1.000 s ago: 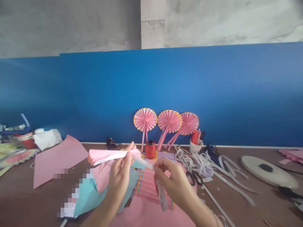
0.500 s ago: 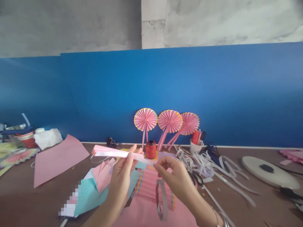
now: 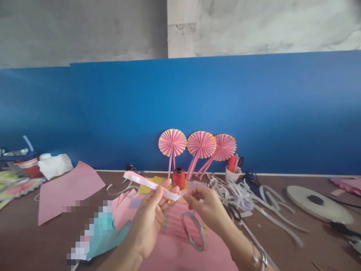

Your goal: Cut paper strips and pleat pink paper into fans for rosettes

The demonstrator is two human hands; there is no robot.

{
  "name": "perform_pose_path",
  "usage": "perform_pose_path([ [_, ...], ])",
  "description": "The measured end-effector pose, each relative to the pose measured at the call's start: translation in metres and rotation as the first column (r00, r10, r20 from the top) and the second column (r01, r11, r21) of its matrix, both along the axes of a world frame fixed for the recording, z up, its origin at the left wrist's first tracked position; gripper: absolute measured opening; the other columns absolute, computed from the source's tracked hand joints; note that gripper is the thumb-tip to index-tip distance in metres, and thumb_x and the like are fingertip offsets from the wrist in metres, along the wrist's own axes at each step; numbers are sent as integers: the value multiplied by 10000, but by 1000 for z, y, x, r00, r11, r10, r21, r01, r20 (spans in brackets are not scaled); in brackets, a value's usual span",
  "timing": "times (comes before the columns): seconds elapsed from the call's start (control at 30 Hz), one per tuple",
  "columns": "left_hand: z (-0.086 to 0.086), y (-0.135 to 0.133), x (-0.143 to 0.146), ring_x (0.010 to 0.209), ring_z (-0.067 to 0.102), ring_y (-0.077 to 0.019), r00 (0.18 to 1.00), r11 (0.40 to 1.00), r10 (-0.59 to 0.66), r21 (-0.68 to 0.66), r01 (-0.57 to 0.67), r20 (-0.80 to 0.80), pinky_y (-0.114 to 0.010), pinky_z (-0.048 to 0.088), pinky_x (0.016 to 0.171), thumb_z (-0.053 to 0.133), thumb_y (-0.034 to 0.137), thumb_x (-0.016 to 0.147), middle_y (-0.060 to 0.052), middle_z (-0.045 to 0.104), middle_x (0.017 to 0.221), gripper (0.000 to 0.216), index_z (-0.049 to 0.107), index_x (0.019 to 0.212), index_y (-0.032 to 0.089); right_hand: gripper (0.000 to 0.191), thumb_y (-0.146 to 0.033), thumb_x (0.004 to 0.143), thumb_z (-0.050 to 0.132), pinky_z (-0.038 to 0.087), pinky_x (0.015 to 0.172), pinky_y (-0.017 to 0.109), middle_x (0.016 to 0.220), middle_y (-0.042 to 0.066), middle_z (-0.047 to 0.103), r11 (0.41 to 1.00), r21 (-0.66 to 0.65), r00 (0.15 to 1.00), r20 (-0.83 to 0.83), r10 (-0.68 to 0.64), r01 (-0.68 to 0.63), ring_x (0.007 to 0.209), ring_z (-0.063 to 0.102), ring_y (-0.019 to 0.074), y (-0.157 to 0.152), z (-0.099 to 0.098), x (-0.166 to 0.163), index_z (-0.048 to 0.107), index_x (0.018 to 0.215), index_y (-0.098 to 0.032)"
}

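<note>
My left hand [image 3: 149, 222] pinches a folded pink pleated paper strip [image 3: 141, 180] that sticks out up and to the left, now squeezed flat. My right hand [image 3: 207, 207] pinches the strip's near end beside the left fingers. A roll of clear tape [image 3: 194, 233] hangs below my right hand, over pink pleated paper [image 3: 176, 222] lying on the table. Both hands are closed above the middle of the brown table [image 3: 282, 244].
Three pink paper fans [image 3: 200, 145] lean on the blue wall behind a red thread spool [image 3: 179, 177]. Scissors [image 3: 232, 210], white paper strips [image 3: 254, 199] and a cup of pens [image 3: 232, 169] lie right. A pink sheet [image 3: 67, 190] lies left; a round plate [image 3: 318, 205] far right.
The fanned pleats in my left hand have been pressed into a thin flat strip. Both hands have dropped slightly and drawn together, and the tape roll has swung up under my right hand.
</note>
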State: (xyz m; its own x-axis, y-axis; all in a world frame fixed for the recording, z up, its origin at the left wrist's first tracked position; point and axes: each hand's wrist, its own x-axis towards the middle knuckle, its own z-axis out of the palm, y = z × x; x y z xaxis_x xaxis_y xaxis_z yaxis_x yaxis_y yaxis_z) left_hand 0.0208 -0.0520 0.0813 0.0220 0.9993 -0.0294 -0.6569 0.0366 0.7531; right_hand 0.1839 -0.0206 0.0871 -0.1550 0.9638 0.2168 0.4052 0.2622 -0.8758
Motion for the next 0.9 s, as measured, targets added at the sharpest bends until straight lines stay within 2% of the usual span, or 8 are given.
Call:
perform_pose_path([
  [0.13,5,2,-2,1143,581,-260,995,997,72,-8,-73,-71,-398,441,982,661,395,806,-100,707,1085,398,635,1150,197,219,-359,780,578,464,580,258,595,22,652,995,-36,983,-165,83,-90,593,610,152,7,-7,1,616,711,-154],
  [0.27,9,7,-6,1166,560,-292,966,979,203,14,-203,-163,-415,437,977,699,461,740,-99,710,1079,445,659,1094,194,486,-445,813,549,497,652,322,554,-20,631,982,-103,943,-310,118,-157,581,622,168,13,-9,4,548,1186,-133],
  [0.33,8,8,-7,1183,546,-293,945,966,258,64,-250,-203,-401,438,976,699,487,728,-93,697,1113,462,663,1087,199,545,-480,832,527,498,753,355,677,19,677,990,-70,957,-274,98,-122,705,649,188,12,-6,5,507,1257,-139],
  [0.43,4,6,-4,1173,556,-284,919,963,268,92,-252,-290,-367,468,938,664,497,760,-85,672,1172,445,661,1100,211,404,-489,870,479,448,892,356,961,86,688,993,35,981,-159,115,-110,974,616,221,2,-2,1,635,1054,-165],
  [0.53,3,-1,0,1131,586,-288,892,971,241,107,-216,-382,-359,502,883,615,505,800,-85,682,1151,443,651,1133,215,269,-415,861,533,435,895,317,1008,59,674,979,134,984,-62,166,-156,997,598,209,-14,-3,-9,640,967,-192],
  [0.63,6,-9,2,1115,593,-292,832,953,293,209,-218,-471,-355,474,933,614,506,800,-79,710,1082,393,709,1032,204,138,-321,854,554,446,799,282,885,28,673,967,219,991,16,134,-134,875,608,185,-26,-5,-17,620,859,-200],
  [0.73,9,-16,3,1136,574,-302,759,919,366,339,-203,-538,-362,425,1002,624,477,801,-78,729,1008,318,752,894,201,182,-274,877,520,419,689,273,705,9,629,942,326,994,102,49,-80,716,579,167,-34,-3,-20,583,726,-194],
  [0.9,9,-24,0,1189,536,-280,576,822,526,548,-155,-626,-405,344,1076,506,415,889,-79,708,1075,321,730,998,213,161,-167,887,477,388,646,260,656,-3,589,822,548,984,161,78,-155,630,530,137,-42,7,-16,563,753,-187],
])
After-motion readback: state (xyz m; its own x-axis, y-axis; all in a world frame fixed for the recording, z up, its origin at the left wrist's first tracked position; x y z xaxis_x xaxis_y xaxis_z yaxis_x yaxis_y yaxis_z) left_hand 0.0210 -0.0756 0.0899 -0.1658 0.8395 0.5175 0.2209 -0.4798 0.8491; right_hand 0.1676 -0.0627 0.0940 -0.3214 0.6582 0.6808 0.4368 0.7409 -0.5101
